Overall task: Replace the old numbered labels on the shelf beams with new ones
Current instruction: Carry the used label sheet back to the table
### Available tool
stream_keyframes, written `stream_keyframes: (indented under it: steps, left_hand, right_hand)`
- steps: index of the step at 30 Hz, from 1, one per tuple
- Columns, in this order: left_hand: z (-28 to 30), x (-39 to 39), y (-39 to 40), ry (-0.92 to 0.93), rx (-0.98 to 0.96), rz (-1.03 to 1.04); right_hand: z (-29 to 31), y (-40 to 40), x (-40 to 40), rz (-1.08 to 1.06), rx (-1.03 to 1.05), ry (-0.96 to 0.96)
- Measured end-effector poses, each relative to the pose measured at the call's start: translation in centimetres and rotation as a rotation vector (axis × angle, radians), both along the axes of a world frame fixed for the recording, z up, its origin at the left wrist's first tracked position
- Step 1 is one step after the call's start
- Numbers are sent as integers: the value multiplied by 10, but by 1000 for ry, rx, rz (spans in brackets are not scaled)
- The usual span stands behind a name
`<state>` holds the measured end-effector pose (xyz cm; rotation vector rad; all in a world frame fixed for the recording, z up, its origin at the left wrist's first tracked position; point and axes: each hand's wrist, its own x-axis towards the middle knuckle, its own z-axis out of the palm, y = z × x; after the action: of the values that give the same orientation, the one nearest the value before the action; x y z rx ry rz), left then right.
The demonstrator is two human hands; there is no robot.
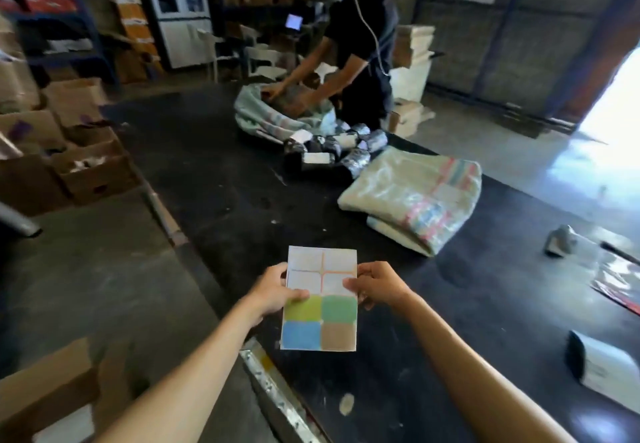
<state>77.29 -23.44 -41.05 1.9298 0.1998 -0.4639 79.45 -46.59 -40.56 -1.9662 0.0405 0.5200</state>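
Head view showed the left hand (273, 290) and right hand (375, 286) pinching a label sheet (320, 307) over the tabletop (207, 172); probably preparing labels, next peeling one carefully.

**Bare forearms, no sleeves, nothing worn**

Two forearms are seen entering from the lower edge, uncovered along all of their visible length; no sleeve cuff is shown; the left hand (273, 292) and right hand (381, 285) are ungloved; no watch, ring or band can be made out on wrists or fingers.
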Motion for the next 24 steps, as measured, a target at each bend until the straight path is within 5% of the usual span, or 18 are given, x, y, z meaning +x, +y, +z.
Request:
stream_keyframes:
  steps: [11,24]
  left_hand:
    - [-99,-12,-115,102,97,-182]
    - [-154,-32,-159,116,377,-590]
  right_hand:
    - [-103,-107,-73,-469,-97,152]
    - [-165,-123,-108,-759,-135,186]
